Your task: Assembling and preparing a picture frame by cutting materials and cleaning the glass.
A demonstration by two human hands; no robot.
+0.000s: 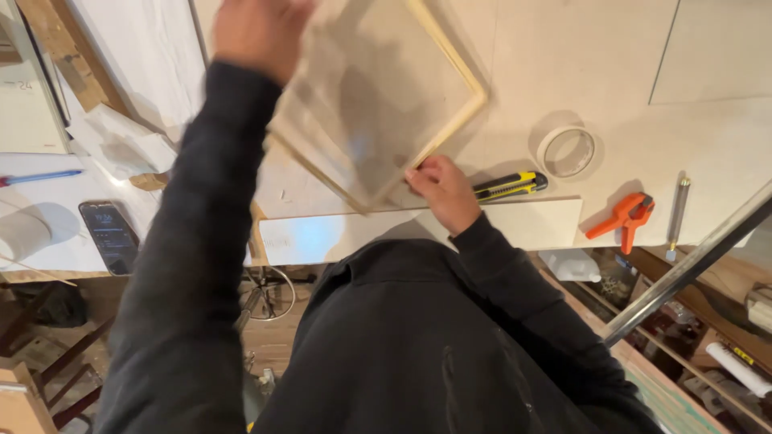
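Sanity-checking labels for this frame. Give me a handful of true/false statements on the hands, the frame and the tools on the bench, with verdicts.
1. Both hands hold the wooden frame. True: the left hand grips its upper edge, and the right hand its lower corner.
2. The roll of tape hangs on the frame. False: it lies flat on the bench, apart from the frame.
3. A yellow and black utility knife lies just beside the right hand. True.
4. The orange clamp is gripped in the left hand. False: it lies untouched on the bench, right of the knife.
5. A phone lies at the left, screen up. True.
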